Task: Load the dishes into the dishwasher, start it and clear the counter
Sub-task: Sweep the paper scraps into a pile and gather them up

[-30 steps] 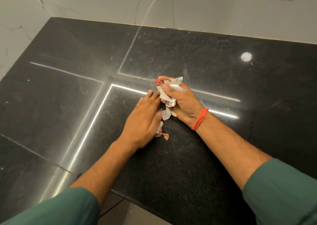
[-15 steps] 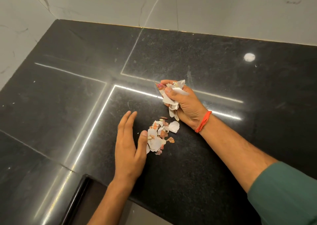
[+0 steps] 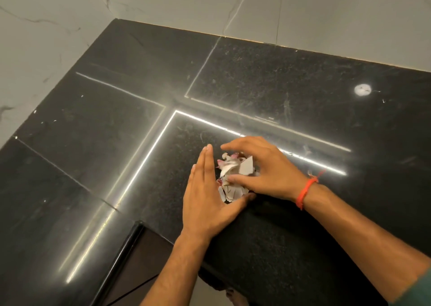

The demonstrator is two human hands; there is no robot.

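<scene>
Both hands closed in since half a second ago, right hand [image 3: 268, 168] lowered onto scrap pile [image 3: 233, 177] at frame centre.
Left hand [image 3: 205, 193] flat-fingered as a wall, right grip curled round scraps on table [image 3: 303, 247]. Risk: loose bits slip out, fall off lower edge. Pile's long axis runs roughly top-to-bottom of frame; no clear pointing direction.

The right hand [image 3: 263, 168], earlier lifted clear with a fistful of scraps, is now down over the pile of scraps [image 3: 233, 177] on the counter, and the left hand [image 3: 205, 198] closes in flat against it.
</scene>
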